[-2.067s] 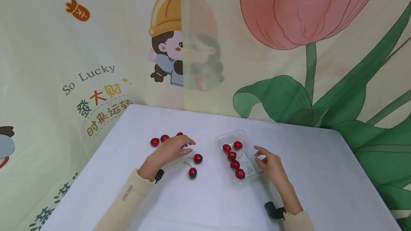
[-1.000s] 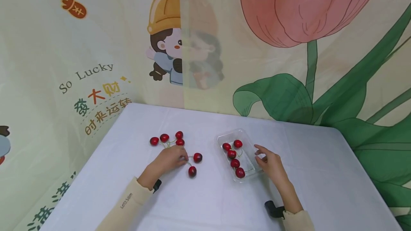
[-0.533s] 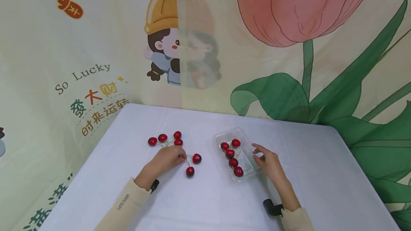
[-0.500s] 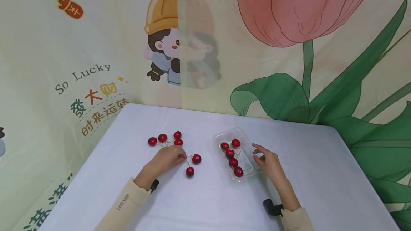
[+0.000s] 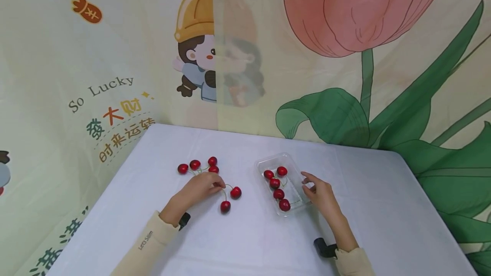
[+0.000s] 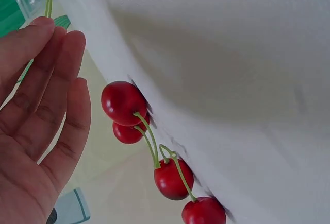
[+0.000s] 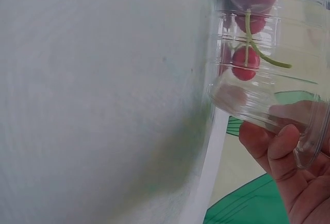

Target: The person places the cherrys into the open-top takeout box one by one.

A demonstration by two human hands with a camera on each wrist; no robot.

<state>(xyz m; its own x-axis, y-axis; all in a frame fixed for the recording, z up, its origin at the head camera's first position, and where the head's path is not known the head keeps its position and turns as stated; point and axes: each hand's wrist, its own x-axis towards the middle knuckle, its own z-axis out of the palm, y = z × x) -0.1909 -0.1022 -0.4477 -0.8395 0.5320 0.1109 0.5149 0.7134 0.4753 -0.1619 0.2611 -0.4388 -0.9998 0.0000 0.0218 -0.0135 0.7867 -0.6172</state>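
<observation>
My left hand [image 5: 201, 188] pinches the joined green stems [image 6: 50, 6] of a cherry pair between thumb and fingertips. The pair's two dark red cherries [image 5: 225, 206] hang just off the fingertips, low over the white table. Past that hand, another group of cherries [image 6: 124, 103] with green stems lies on the cloth; in the head view the hand partly covers their stems. My right hand [image 5: 322, 193] holds the right side of a clear plastic box [image 7: 258, 113], thumb and fingers at its rim. Several cherries [image 5: 274, 183] lie inside the box in a rough line.
The white-covered table [image 5: 245, 246] ends at the back against a printed curtain [image 5: 245, 118] with a tulip and cartoon figures. A black wrist camera [image 5: 325, 248] sits on the right forearm, and another [image 5: 184, 221] on the left.
The left hand, spread above the cherries at first, has come down and pinched the pair's stems. The two cherries have shifted slightly toward me. The right hand stays at the box.
</observation>
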